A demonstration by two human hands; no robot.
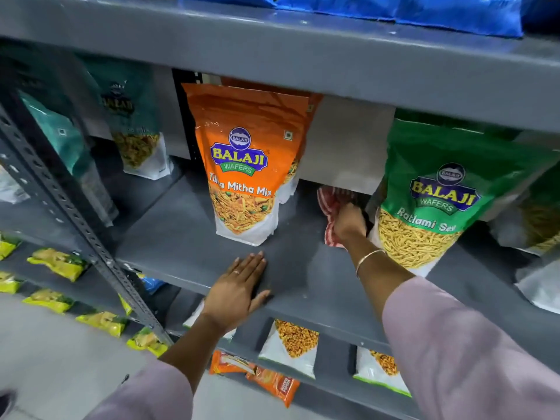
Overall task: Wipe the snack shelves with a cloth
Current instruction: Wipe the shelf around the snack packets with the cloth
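A grey metal shelf runs across the middle of the head view. My right hand reaches deep into the shelf and presses a red-and-white striped cloth against the shelf surface, between the orange snack bag and the green snack bag. My left hand lies flat, fingers together, on the shelf's front edge just below the orange bag. Part of the cloth is hidden under my right hand.
Teal snack bags stand at the left of the same shelf. Blue bags sit on the shelf above. Below are white-and-orange packets and yellow packets. A slotted upright post crosses the left side.
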